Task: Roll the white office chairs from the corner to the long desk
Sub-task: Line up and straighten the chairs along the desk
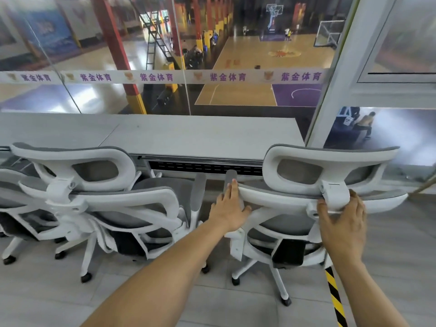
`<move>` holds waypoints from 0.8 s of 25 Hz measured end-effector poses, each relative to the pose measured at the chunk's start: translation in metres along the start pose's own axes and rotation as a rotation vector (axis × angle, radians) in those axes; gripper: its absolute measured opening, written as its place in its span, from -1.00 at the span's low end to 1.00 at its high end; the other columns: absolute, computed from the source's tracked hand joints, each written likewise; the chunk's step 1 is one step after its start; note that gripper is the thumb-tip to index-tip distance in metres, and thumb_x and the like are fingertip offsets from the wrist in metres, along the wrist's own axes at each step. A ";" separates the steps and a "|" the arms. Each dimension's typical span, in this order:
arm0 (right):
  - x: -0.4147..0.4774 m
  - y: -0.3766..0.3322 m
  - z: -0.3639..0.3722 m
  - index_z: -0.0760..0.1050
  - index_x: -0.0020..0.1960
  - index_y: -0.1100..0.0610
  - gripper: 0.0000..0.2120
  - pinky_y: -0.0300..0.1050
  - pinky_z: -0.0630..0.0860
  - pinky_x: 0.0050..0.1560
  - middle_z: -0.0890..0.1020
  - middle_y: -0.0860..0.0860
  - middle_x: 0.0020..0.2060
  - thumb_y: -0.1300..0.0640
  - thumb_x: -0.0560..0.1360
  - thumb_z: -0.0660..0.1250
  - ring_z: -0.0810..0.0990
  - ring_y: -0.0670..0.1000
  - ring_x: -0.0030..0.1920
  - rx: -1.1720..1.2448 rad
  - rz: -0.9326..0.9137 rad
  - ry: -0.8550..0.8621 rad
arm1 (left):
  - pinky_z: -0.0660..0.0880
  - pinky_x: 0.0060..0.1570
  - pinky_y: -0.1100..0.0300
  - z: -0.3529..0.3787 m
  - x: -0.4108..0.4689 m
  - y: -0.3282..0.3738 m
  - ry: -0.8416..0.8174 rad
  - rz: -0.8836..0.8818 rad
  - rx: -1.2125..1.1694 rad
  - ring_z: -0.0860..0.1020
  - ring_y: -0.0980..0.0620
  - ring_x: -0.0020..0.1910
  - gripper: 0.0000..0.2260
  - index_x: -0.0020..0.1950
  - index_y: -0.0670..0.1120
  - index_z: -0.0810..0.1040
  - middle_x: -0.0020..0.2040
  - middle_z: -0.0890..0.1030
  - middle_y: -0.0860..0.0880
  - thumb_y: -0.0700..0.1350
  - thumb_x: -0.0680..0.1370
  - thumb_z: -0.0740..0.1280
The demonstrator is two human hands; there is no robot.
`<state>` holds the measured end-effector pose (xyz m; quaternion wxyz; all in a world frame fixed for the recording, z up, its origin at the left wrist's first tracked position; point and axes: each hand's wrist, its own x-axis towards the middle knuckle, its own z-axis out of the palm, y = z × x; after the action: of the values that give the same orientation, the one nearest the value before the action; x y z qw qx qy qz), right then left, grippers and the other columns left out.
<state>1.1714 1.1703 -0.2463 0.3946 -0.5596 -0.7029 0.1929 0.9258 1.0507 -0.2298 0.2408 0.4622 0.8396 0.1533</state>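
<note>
Risk one: right hand (342, 223) is curled round the headrest bracket (335, 194) of the right chair (283, 201), and that looks like a pivot joint. A hard push there would likely tip the headrest instead of rolling the chair. Left hand (230, 208) lies flat with fingers straight on the left end of the backrest, so it grips nothing and could slide off.

Risk two: chair's left armrest (231, 179) sits near the right armrest (199, 187) of the left chair (122, 204). Drift left and they clash or hook.

Risk three: striped bar (335, 298) runs just beside the base on the near right, and a caster (286, 301) could catch on it (can't tell if it's raised or just floor marking).

Position: right chair is already against the near edge of the tabletop (193, 135), at its right end, with the seat facing it. Pushing further in, the armrests may hit the tabletop edge; clearance underneath isn't visible.

Around: a third chair (9, 192) is partly in view at the far left. Glass wall (141, 43) stands behind the tabletop, with a white frame post (330, 86) at the right, close to the headrest.
</note>
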 end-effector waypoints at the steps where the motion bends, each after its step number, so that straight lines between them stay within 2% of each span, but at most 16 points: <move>1: -0.001 -0.003 0.000 0.13 0.57 0.14 -0.28 0.26 0.21 0.53 0.27 0.10 0.55 -0.17 0.57 0.31 0.18 0.16 0.56 0.016 0.028 0.004 | 0.07 0.52 -0.24 -0.006 -0.001 -0.006 -0.015 0.038 0.006 0.00 -0.19 0.60 -0.22 0.60 0.06 -0.32 0.65 -0.12 0.05 0.19 0.62 0.17; 3: -0.007 -0.012 0.001 0.10 0.60 0.09 -0.28 0.25 0.26 0.50 0.23 0.06 0.58 -0.13 0.58 0.33 0.19 0.14 0.57 0.043 0.115 0.031 | 0.09 0.51 -0.22 -0.016 -0.012 -0.022 -0.016 0.131 0.063 0.03 -0.15 0.59 -0.26 0.62 0.05 -0.23 0.65 -0.07 0.05 0.16 0.63 0.17; 6: -0.029 -0.037 0.003 0.11 0.60 0.08 -0.30 0.20 0.22 0.54 0.22 0.07 0.58 -0.11 0.59 0.32 0.18 0.13 0.58 0.097 0.168 0.163 | 0.12 0.51 -0.15 -0.035 -0.040 -0.069 0.130 0.207 0.119 0.09 -0.12 0.57 -0.37 0.63 0.07 -0.08 0.63 0.04 0.01 0.10 0.64 0.16; 9: -0.073 -0.089 0.025 0.12 0.60 0.12 -0.35 0.01 0.12 0.57 0.21 0.10 0.58 0.04 0.60 0.32 0.16 0.08 0.60 0.151 0.038 0.289 | 0.22 0.45 -0.05 -0.067 -0.070 -0.145 0.383 0.237 0.142 0.29 -0.12 0.46 -0.51 0.56 0.04 0.21 0.51 0.32 -0.04 0.05 0.62 0.16; 10: -0.090 -0.112 0.040 0.12 0.60 0.14 -0.35 0.01 0.11 0.59 0.22 0.11 0.58 0.08 0.60 0.31 0.15 0.08 0.60 0.130 -0.037 0.256 | 0.28 0.39 -0.02 -0.079 -0.080 -0.172 0.480 0.250 0.147 0.36 -0.12 0.37 -0.56 0.48 0.00 0.33 0.42 0.42 -0.04 0.03 0.61 0.16; 12: -0.120 -0.163 0.079 0.11 0.61 0.11 -0.34 0.09 0.08 0.61 0.18 0.07 0.61 0.08 0.60 0.30 0.10 0.05 0.62 0.034 -0.157 0.051 | 0.36 0.26 0.00 -0.103 -0.101 -0.226 0.675 0.252 0.143 0.45 -0.11 0.18 -0.67 0.28 -0.05 0.49 0.21 0.54 -0.04 0.00 0.56 0.17; 15: -0.159 -0.230 0.150 0.17 0.59 0.05 -0.40 0.10 0.04 0.62 0.19 0.00 0.60 0.04 0.61 0.28 0.06 0.05 0.62 -0.030 -0.349 -0.265 | 0.40 0.14 -0.04 -0.127 -0.133 -0.294 0.870 0.130 0.071 0.46 -0.14 0.05 -0.74 0.13 -0.10 0.51 0.08 0.55 -0.06 0.00 0.54 0.20; 18: -0.186 -0.277 0.207 0.29 0.54 0.07 -0.45 -0.12 -0.12 0.61 0.30 0.02 0.55 0.03 0.59 0.30 0.19 0.06 0.58 -0.031 -0.500 -0.478 | 0.41 0.13 -0.09 -0.144 -0.148 -0.339 0.958 -0.067 -0.032 0.42 -0.18 0.10 -0.64 0.20 -0.15 0.42 0.13 0.48 -0.14 0.07 0.56 0.33; 20: -0.195 -0.296 0.232 0.32 0.52 0.09 -0.46 -0.14 -0.11 0.61 0.37 0.03 0.51 0.02 0.58 0.30 0.25 0.05 0.54 -0.082 -0.590 -0.525 | 0.38 0.25 -0.15 -0.162 -0.148 -0.357 0.939 -0.184 -0.203 0.36 -0.23 0.26 -0.38 0.35 -0.16 0.32 0.28 0.40 -0.18 0.13 0.47 0.47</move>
<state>0.8170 0.9380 -0.2434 0.2172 -0.2804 -0.9176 0.1794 0.6542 0.7312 -0.2272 -0.1076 0.2413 0.8756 0.4043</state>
